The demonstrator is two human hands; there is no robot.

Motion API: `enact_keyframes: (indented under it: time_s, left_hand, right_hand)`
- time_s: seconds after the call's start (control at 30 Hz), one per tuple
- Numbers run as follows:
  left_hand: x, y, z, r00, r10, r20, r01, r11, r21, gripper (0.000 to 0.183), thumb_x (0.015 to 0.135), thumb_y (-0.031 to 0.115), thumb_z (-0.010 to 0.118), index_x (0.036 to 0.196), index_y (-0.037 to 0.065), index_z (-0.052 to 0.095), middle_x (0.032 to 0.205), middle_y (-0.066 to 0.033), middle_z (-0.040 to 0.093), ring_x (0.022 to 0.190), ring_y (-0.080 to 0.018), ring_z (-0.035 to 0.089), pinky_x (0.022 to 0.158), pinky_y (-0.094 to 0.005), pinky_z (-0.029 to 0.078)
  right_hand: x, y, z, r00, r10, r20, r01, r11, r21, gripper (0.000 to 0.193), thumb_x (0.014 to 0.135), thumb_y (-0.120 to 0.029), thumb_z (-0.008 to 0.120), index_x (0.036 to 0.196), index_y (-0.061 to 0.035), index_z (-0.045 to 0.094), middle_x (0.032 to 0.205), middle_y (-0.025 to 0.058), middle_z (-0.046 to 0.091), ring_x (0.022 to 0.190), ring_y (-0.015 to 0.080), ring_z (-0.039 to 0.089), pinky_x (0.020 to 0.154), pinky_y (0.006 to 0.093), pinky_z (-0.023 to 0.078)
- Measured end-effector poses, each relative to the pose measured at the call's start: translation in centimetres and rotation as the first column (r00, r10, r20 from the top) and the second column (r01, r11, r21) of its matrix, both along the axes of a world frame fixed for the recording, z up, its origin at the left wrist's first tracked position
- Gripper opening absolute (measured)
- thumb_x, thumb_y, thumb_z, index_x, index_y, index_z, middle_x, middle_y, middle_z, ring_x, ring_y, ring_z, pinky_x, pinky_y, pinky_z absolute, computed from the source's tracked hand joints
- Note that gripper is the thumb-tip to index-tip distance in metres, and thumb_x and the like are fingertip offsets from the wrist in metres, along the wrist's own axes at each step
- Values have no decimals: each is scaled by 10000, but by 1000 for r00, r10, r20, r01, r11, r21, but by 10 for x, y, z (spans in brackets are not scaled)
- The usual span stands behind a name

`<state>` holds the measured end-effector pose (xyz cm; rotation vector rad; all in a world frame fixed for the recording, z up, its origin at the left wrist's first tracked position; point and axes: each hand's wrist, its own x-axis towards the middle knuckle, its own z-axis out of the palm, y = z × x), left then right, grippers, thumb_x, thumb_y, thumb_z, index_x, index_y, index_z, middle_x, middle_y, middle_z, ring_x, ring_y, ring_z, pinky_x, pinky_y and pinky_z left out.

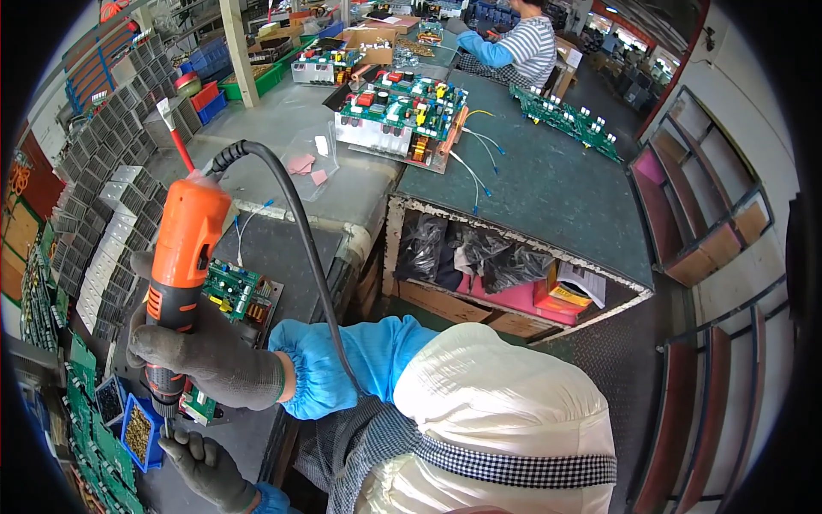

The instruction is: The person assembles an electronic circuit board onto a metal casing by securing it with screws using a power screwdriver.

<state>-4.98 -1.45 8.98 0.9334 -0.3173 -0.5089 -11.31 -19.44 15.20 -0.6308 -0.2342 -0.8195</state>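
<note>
My right hand [205, 360], in a dark grey glove, wraps round the black lower grip of an orange and black electric screwdriver [184, 236]. The tool stands almost upright, its bit pointing down. My left hand [205, 467], gloved too, has its fingers drawn together at the bit's tip; whatever they pinch is too small to make out. Just beside the tip sits a blue bin [156, 452] of small brass-coloured screws. Behind the tool and my right hand, a green circuit board [231, 287] with components lies on the dark bench, partly hidden.
Stacked grey metal parts [120, 231] and green boards [94, 437] line the left side. A black cable [300, 214] loops from the screwdriver past my sleeve. Board assemblies [402, 116] with loose wires stand on the far table [548, 197]. A person [522, 47] in stripes sits beyond.
</note>
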Motion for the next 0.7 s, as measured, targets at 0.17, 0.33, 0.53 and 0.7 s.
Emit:
enact_keyframes:
  time_s: [0.17, 0.33, 0.53, 0.7]
  left_hand:
    - [22, 11, -51, 954, 295, 54, -299, 947, 114, 337, 1082, 215, 514, 1346, 10, 559, 946, 20, 635, 626, 17, 384, 499, -157, 272]
    - [16, -15, -36, 901, 313, 299, -353, 931, 88, 314, 1032, 248, 604, 1190, -15, 675, 921, -21, 641, 700, -50, 471, 609, -213, 351]
    - [21, 7, -38, 812, 297, 503, -423, 893, 155, 349, 1008, 302, 665, 1153, -15, 682, 908, -29, 688, 774, -43, 556, 656, -198, 404]
    - [27, 14, -42, 915, 133, 382, -250, 928, 276, 365, 1000, 294, 676, 1187, -19, 681, 912, -46, 708, 734, -36, 559, 626, -187, 399]
  right_hand:
    - [7, -11, -36, 897, -424, -123, 292, 778, -556, 312, 1016, -226, 556, 1270, -45, 564, 972, 49, 639, 850, 174, 628, 832, 352, 526]
    - [11, -38, -24, 989, 138, 60, -144, 982, 122, 255, 1001, -344, 628, 1072, -111, 554, 891, 71, 589, 854, 217, 637, 867, 468, 543]
    - [14, -23, -18, 982, -11, -191, 37, 990, 135, 369, 967, -309, 679, 1205, -76, 520, 959, 116, 586, 893, 280, 641, 946, 560, 547]
    - [20, -22, -25, 984, 15, -179, 5, 994, 109, 445, 946, -340, 709, 1264, -67, 560, 1005, 113, 619, 951, 291, 664, 1027, 595, 505]
